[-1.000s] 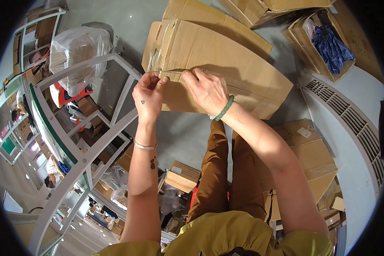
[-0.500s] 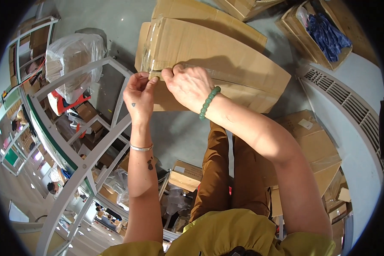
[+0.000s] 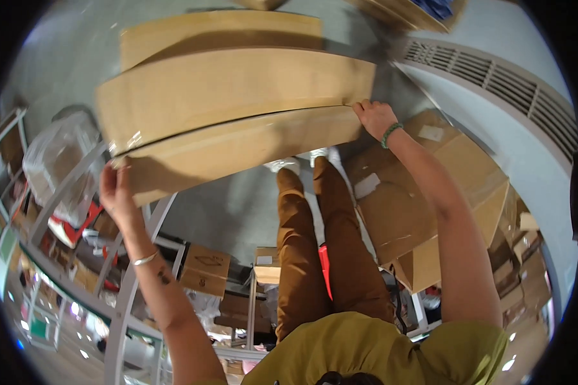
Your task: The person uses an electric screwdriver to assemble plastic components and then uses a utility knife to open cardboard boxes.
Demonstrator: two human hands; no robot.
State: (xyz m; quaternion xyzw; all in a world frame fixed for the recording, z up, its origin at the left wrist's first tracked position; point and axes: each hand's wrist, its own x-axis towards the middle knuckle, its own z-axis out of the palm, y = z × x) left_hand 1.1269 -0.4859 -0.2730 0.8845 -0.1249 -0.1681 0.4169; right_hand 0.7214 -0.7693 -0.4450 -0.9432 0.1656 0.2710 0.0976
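A large brown cardboard box (image 3: 237,86) stretches across in front of me, its long flaps parted by a narrow dark seam. My left hand (image 3: 117,189) is closed at the left end of the near panel, fingertips at the seam. At the right end my right hand (image 3: 375,119) pinches the corner of that panel, arm stretched out. A shiny piece of clear tape (image 3: 133,140) clings to the left end of the box, near my left fingers. Another cardboard panel (image 3: 221,29) extends behind, partly shaded.
Flattened or folded cardboard (image 3: 430,186) lies to my right, beside a wall vent (image 3: 488,77). Metal rack framing (image 3: 125,301) stands at my left, close to a plastic-wrapped bundle (image 3: 61,160). Below are a small carton (image 3: 204,266) and a red object (image 3: 325,269) by my legs.
My hands have moved apart from the taped end, the left to the left and the right far to the right. The box now lies more crosswise, and its seam shows along its length.
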